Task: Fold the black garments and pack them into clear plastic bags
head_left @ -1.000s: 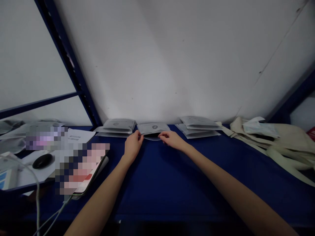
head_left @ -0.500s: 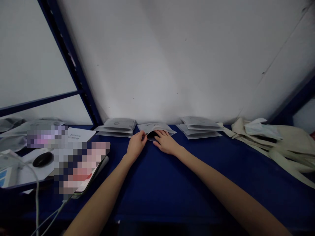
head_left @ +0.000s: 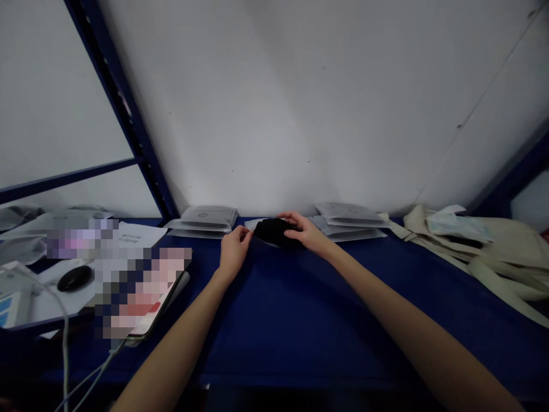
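A black, soft-looking folded cloth item (head_left: 273,232) is in front of me, with my right hand (head_left: 309,233) gripping its right end between thumb and fingers. Behind and under it lies a frosted plastic bag (head_left: 252,225), mostly hidden by the black item. My left hand (head_left: 234,250) is closed in a pinch at the bag's left edge. To the left sits a stack of similar frosted bags (head_left: 208,216), and to the right another stack (head_left: 349,215).
A blue table (head_left: 274,326) lies under everything, with a white wall (head_left: 274,103) behind. On the left are a phone (head_left: 148,317), a black mouse (head_left: 75,278), papers (head_left: 139,237) and a white cable (head_left: 65,343). Beige cloth bags (head_left: 506,243) are heaped on the right.
My right hand, earlier at the mouth of the bag, has come out to the right with the black cloth item. My left hand has shifted slightly left, still at the bag's edge.
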`<state>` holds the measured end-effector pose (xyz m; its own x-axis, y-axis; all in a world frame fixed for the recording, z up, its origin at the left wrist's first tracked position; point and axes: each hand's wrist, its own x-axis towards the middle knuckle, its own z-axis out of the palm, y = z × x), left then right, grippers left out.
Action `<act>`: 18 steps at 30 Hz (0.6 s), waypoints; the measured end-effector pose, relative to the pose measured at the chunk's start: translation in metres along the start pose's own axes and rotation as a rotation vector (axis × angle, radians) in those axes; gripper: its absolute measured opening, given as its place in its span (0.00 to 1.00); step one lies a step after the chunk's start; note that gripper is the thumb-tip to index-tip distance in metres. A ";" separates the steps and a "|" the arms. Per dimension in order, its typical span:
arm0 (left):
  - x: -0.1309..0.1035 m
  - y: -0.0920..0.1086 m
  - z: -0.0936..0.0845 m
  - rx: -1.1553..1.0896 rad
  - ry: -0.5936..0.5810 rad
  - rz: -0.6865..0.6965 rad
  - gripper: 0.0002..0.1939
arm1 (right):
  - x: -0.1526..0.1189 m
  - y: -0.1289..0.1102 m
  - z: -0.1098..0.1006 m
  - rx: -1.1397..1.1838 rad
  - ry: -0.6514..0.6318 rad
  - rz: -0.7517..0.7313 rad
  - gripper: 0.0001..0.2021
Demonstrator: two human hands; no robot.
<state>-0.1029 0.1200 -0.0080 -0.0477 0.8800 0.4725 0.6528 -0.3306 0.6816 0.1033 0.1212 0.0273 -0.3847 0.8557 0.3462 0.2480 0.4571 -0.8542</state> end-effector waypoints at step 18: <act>-0.001 -0.006 0.015 0.009 -0.190 -0.074 0.25 | -0.015 -0.047 -0.008 0.078 -0.838 0.357 0.08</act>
<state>-0.0954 0.1256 -0.0210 0.0472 0.9506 0.3069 0.6593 -0.2604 0.7053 0.1048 0.0886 0.0647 -0.8239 0.4727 -0.3126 0.4273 0.1559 -0.8906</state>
